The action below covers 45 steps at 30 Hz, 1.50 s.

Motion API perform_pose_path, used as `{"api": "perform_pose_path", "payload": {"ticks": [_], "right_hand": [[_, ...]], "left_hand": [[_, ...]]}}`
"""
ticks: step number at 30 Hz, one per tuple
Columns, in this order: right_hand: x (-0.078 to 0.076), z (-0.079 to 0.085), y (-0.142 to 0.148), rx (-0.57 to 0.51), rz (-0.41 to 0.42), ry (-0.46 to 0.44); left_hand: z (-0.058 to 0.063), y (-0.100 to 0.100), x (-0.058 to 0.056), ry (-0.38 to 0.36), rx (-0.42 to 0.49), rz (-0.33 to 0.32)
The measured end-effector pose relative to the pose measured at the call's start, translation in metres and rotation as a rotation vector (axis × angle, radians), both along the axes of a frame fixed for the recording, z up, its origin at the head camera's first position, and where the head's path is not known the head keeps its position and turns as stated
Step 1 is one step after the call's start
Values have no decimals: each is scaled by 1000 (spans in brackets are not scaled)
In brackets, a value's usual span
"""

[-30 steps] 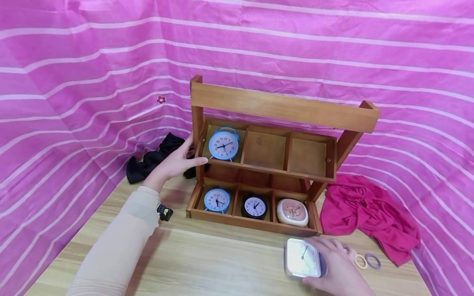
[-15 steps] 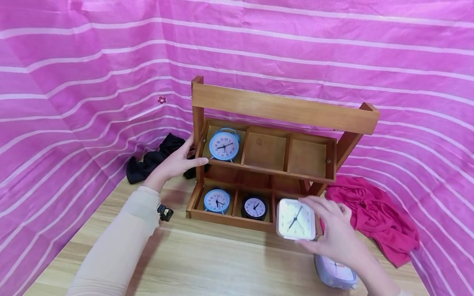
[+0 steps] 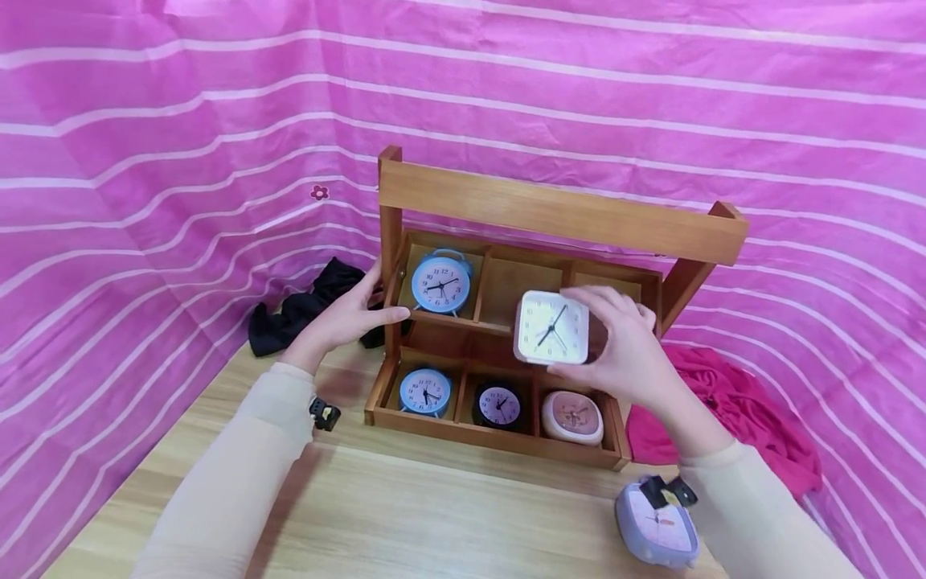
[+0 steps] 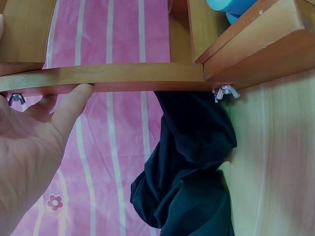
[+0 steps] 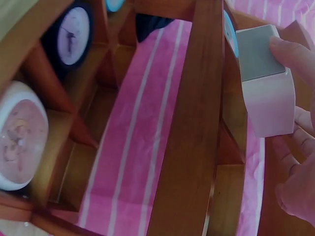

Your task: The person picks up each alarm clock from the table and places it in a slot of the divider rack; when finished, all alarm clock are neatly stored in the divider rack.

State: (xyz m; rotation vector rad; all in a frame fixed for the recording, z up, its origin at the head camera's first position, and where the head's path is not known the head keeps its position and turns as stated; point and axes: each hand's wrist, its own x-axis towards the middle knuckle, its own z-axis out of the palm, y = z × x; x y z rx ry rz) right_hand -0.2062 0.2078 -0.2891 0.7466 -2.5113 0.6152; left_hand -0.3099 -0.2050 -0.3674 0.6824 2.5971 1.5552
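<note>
My right hand [image 3: 615, 342] holds a white square alarm clock [image 3: 551, 328] by its right side, between thumb and fingers. The clock's dial faces me, in front of the middle and right compartments of the rack's upper shelf. In the right wrist view, a grey panel on the clock [image 5: 261, 49] shows beside the thumb. My left hand [image 3: 347, 322] grips the left upright of the two-tier wooden rack [image 3: 550, 205], thumb in front, other fingers mostly hidden behind. A blue alarm clock [image 3: 440, 285] sits in the upper left compartment.
The lower shelf holds a blue clock [image 3: 424, 392], a black round clock [image 3: 497, 405] and a white-and-pink clock [image 3: 572, 416]. A lavender clock [image 3: 654, 531] stands on the table [image 3: 405, 515] by my right sleeve. Black cloth [image 3: 289, 322] lies left, magenta cloth [image 3: 752, 418] right.
My right hand has lifted the white square clock from low over the table, past the lower shelf, up and left to the upper shelf. My left hand stays on the rack.
</note>
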Motion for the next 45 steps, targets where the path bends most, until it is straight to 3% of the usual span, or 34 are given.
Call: {"api": "perform_pose_path", "payload": {"ticks": [9, 15, 25, 45], "right_hand": [[-48, 8, -16, -29, -38, -46], [-63, 5, -25, -6, -72, -95], [-73, -1, -28, 10, -113, -172], [-67, -1, -38, 146, -149, -187]], "left_hand": [[-3, -1, -2, 25, 22, -25], [-3, 0, -3, 21, 43, -39], [-1, 2, -1, 23, 24, -28], [0, 1, -1, 11, 8, -17]]}}
